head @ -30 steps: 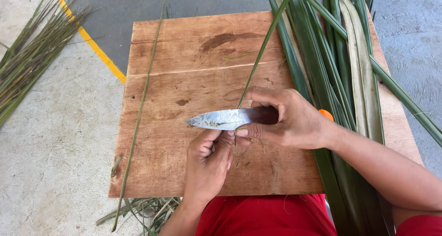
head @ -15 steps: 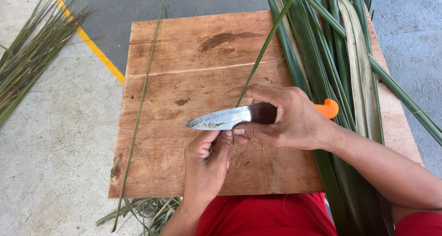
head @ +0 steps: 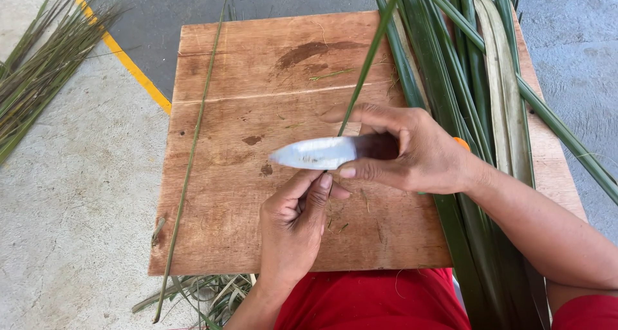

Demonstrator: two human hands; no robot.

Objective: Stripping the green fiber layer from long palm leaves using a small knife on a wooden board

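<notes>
Head | right hand grips knife, handle now hidden | left hand still pinches leaf strip

Wooden board, green leaves (right side)

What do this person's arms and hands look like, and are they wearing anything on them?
Both hands, left hand and right hand, are bare: no gloves, rings or watch visible. The forearms are uncovered, with no sleeves in view. Red clothing shows at the bottom edge.
</notes>
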